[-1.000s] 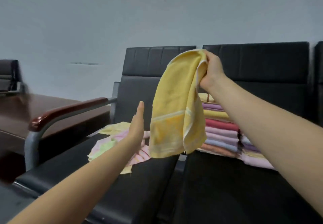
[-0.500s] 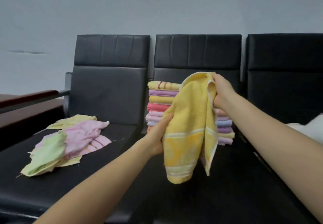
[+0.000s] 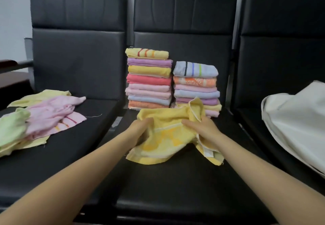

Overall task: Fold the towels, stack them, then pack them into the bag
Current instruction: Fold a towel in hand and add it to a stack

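Yellow towel (image 3: 168, 137) gripped by left hand (image 3: 140, 130) and right hand (image 3: 202, 130), white label (image 3: 208, 152) unreadable

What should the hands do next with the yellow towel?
Probably spread it flat. The yellow towel lies crumpled on the middle seat, with the left hand and right hand on it, so it likely needs smoothing before folding.

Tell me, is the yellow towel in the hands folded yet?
Not yet. The yellow towel lies crumpled on the seat, corners flopping, while the left hand and right hand grip it.
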The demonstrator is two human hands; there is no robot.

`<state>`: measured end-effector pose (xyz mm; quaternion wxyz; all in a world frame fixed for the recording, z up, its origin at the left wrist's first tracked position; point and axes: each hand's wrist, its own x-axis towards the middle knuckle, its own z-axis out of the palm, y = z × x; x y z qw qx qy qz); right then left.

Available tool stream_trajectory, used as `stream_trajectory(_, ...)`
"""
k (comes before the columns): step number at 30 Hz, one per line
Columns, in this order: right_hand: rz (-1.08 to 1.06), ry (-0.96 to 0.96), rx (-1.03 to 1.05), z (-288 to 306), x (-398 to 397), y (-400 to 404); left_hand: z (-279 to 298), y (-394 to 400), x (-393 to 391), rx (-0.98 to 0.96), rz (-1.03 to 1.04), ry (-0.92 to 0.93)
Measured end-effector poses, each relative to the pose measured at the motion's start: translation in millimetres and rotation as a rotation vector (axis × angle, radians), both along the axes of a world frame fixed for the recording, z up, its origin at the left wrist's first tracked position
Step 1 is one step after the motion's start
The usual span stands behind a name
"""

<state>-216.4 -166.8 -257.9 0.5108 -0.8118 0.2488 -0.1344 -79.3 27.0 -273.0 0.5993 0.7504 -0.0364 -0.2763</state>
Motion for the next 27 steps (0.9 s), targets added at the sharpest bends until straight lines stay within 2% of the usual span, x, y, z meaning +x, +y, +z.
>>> stream_trajectory(3, -0.078, 0.156, -0.433, -12, 7, -5, 1, 4, 1, 0.101, -0.065, -0.096)
stream_trajectory(4, -0.089, 0.156, -0.512, -15, 9, -9, 1, 6, 3, 0.086, -0.049, -0.094)
stream_trajectory(6, -0.084, 0.108, -0.535, -12, 6, -12, 10, 9, 2, 0.004, -0.008, -0.118)
stream_trajectory(8, -0.104, -0.057, -0.33, 4, -6, -11, 27, 13, -2, -0.091, 0.034, -0.185)
stream_trajectory(12, -0.093, -0.385, 0.399, 56, -43, 7, 73, 29, -27, -0.319, 0.086, -0.197)
stream_trajectory(14, -0.059, -0.441, 0.569, 79, -65, 14, 92, 42, -46, -0.406, 0.069, -0.154)
stream_trajectory(18, -0.026, -0.427, 0.711, 104, -103, 26, 112, 66, -85, -0.481, -0.002, -0.083)
stream_trajectory(21, -0.021, -0.329, 0.643, 98, -124, 26, 105, 82, -103, -0.306, -0.123, -0.086)
stream_trajectory(23, -0.036, -0.149, 0.514, 82, -137, 23, 88, 91, -105, -0.104, -0.225, -0.13)
stream_trajectory(26, -0.054, 0.26, 0.158, 48, -156, 13, 52, 102, -93, 0.498, -0.389, -0.441)
stream_trajectory(27, -0.052, 0.38, 0.045, 37, -159, 9, 42, 104, -89, 0.644, -0.428, -0.512)
